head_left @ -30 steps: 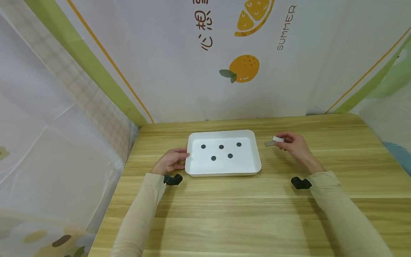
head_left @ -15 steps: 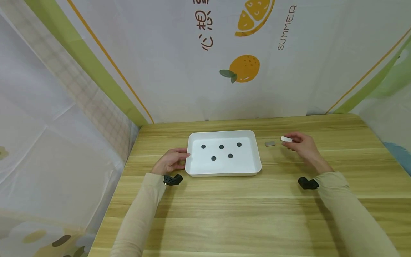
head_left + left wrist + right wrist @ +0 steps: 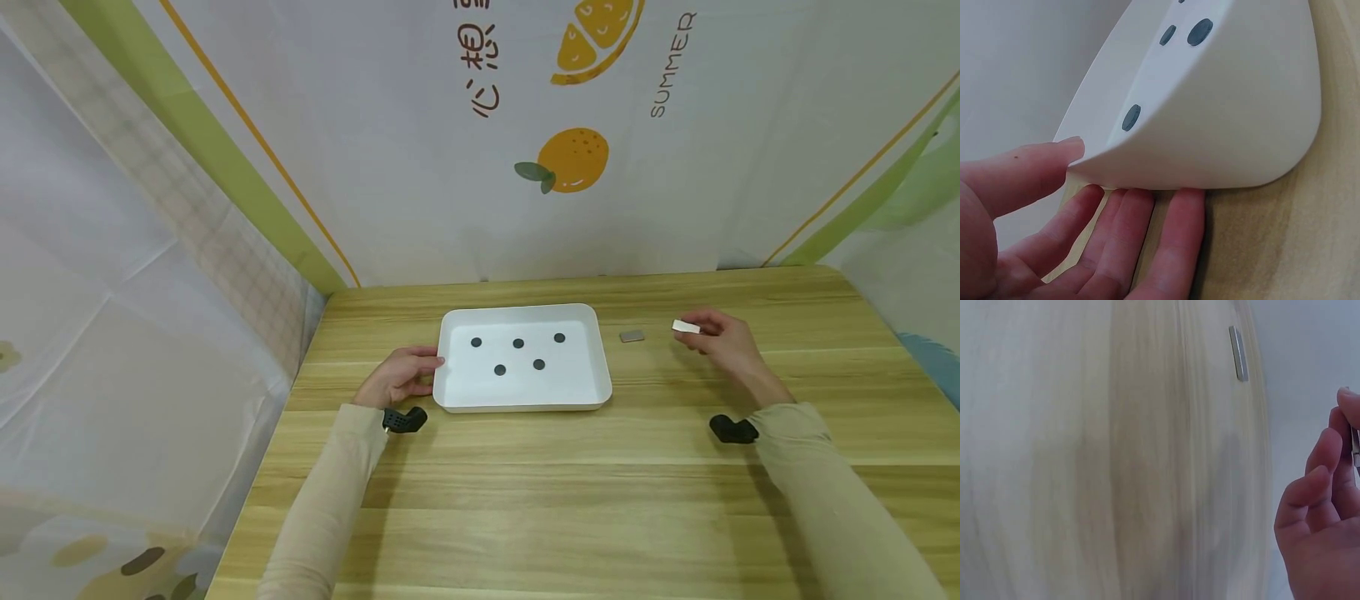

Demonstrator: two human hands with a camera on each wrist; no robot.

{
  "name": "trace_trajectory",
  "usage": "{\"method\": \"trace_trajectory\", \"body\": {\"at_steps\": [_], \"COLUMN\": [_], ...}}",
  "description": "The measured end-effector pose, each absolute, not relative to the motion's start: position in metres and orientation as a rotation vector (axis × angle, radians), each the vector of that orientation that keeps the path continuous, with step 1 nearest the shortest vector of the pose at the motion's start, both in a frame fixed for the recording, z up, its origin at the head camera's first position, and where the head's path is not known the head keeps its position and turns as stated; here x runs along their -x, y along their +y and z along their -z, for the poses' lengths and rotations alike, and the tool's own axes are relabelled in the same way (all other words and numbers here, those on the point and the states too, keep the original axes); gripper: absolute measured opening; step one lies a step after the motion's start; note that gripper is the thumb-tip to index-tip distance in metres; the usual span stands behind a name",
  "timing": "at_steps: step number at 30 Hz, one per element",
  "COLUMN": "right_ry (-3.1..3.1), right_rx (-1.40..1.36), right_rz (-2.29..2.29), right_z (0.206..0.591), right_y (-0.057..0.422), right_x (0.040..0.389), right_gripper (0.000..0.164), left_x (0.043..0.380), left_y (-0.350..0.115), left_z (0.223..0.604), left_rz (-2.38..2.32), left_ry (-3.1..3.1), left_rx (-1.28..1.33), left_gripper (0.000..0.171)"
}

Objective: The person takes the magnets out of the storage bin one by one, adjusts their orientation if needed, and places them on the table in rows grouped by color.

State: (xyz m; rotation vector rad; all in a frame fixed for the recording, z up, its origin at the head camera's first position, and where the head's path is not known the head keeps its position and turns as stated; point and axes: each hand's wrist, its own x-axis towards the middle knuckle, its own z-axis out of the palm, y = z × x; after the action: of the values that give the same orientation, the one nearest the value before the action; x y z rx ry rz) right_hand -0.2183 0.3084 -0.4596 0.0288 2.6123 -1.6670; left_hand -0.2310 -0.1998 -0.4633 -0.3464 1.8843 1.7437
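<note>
White piece [image 3: 686, 327]: pinched betw. thumb & fingers of R hand [image 3: 726, 343], R of white tray [image 3: 517, 389], apart from grey strip [image 3: 632, 336] on table [image 3: 555, 500]. L hand [image 3: 401, 373] grips tray's L end, thumb at rim, fingers vs. outer wall, prob. to steady it. 5 dark discs [image 3: 518, 343] spaced inside. Table's far edge near, cloth [image 3: 420, 217] behind; most room twd person.

right grip [image 3: 1327, 528]: pinches thin piece [image 3: 1355, 449] | flat bar [image 3: 1239, 354]: on wooden table [image 3: 1085, 456]
</note>
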Motion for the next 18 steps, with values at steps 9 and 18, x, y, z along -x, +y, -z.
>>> {"method": "trace_trajectory", "body": {"at_steps": [9,18], "right_ry": [2.660,2.705], "right_rx": [-0.056,-0.032], "right_rz": [1.611,1.515], "right_z": [0.464,0.466], "right_y": [0.316,0.322], "right_x": [0.218,0.218], "right_gripper": [0.039,0.043], "left_x": [0.231,0.231], "left_y": [-0.200,-0.199], "left_z": [0.463,0.463], "left_rz": [-1.736,-1.749], "left_ry": [1.893,1.878], "left_rx": [0.346,0.361], "left_gripper": [0.055,0.055]}}
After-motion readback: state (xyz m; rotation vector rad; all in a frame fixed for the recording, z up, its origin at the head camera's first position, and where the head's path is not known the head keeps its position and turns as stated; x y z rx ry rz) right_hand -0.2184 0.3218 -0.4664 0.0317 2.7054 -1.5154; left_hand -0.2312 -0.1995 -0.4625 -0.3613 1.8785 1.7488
